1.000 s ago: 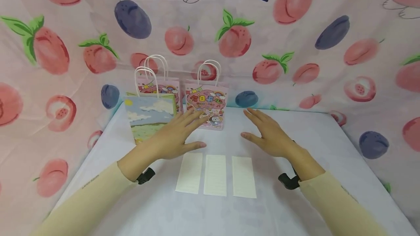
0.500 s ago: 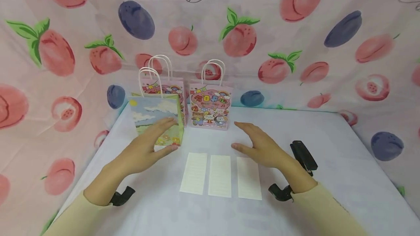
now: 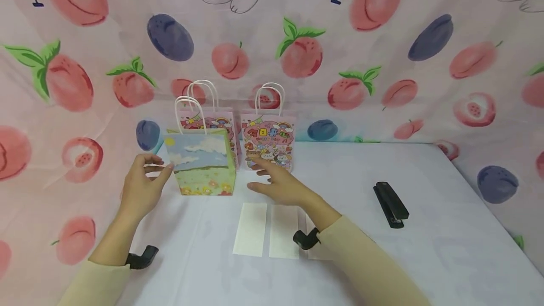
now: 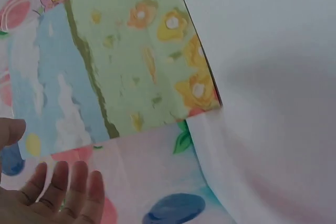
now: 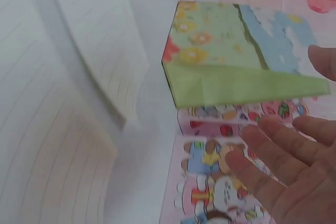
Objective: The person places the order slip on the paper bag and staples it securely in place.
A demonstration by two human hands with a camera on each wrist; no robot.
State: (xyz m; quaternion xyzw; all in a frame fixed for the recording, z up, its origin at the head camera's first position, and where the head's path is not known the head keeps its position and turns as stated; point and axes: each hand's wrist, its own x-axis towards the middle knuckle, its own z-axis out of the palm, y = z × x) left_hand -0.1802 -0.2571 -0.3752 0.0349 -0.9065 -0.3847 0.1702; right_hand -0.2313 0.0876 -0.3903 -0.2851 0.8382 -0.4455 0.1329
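Observation:
A paper gift bag (image 3: 199, 159) with a painted sky and flower meadow stands upright at the left of the table, white handles up. My left hand (image 3: 142, 185) is at its left edge, fingers loosely bent; in the left wrist view the thumb and fingers (image 4: 79, 187) are spread apart near the bag's upper corner. My right hand (image 3: 280, 185) reaches in from the right, fingers apart, toward the bag's green side panel (image 5: 236, 87). Neither hand grips anything. Behind the right fingers stands a pink cartoon gift bag (image 3: 268, 131); another pink bag (image 3: 223, 119) is partly hidden behind the meadow bag.
Lined paper slips (image 3: 250, 230) lie in a row at the table's front middle, the rightmost largely covered by my right forearm. A black stapler (image 3: 391, 204) lies on the right of the white tabletop (image 3: 425, 259). A fruit-print cloth (image 3: 263, 22) hangs behind.
My left hand has moved left, to the meadow bag's left edge. My right hand has swung left across the slips toward that bag, uncovering the stapler.

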